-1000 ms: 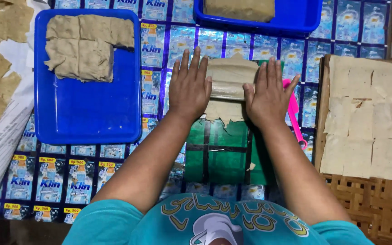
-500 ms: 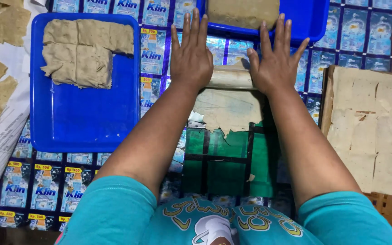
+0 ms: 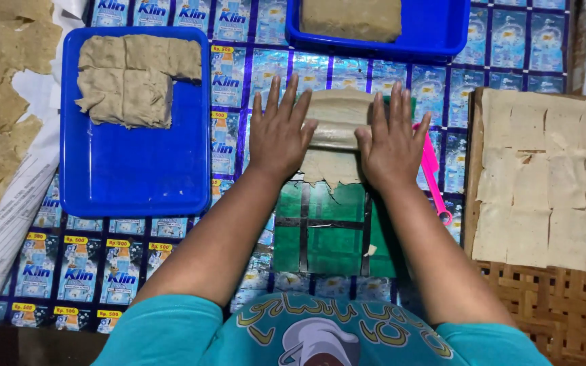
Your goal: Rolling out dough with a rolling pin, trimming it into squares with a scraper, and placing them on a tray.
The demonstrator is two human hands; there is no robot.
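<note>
Both hands (image 3: pixel 337 135) (flat, fingers spread) press dough roll (image 3: pixel 337 116) over green board (image 3: pixel 323 230).

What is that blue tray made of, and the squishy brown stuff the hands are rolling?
The blue tray looks like smooth, glossy plastic: even colour, rounded moulded rim. The sheet under the left hand and right hand seems to be soft dough, matte tan, with a ragged, torn edge.

Glossy plastic tray (image 3: pixel 130 183); matt dough sheet (image 3: pixel 334 122); woven wicker mat (image 3: pixel 564 312).
</note>
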